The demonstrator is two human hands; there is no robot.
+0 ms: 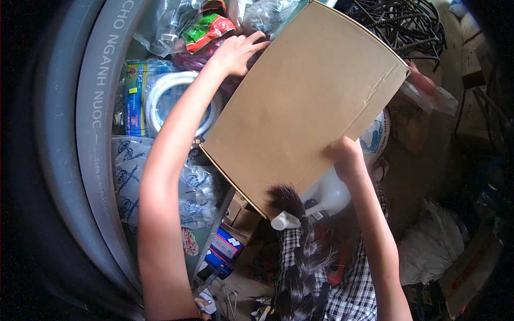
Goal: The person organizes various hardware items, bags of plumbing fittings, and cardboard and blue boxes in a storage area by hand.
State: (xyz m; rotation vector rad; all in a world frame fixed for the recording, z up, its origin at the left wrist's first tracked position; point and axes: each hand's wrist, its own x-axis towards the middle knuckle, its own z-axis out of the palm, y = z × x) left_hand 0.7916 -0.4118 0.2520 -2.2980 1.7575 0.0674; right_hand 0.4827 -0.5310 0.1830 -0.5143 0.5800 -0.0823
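A large flat brown cardboard box (305,101) lies tilted across the middle of the view. My right hand (345,155) grips its lower right edge, the thumb on top and the other fingers hidden beneath. At the box's upper left edge is my left hand (241,52), its fingers spread and reaching to the edge; the fingertips are partly hidden. Under my left hand lie plastic bags, one with a red and green label (209,33). A coiled white hose (155,101) in clear wrap sits beside my left forearm.
Big grey pipes (101,107) curve down the left side. Printed plastic bags (198,195) and blue boxes (225,249) lie lower left. Black coiled rods (396,24) are at the upper right. A white sack (433,241) stands lower right. A dark braid (305,257) hangs below the box.
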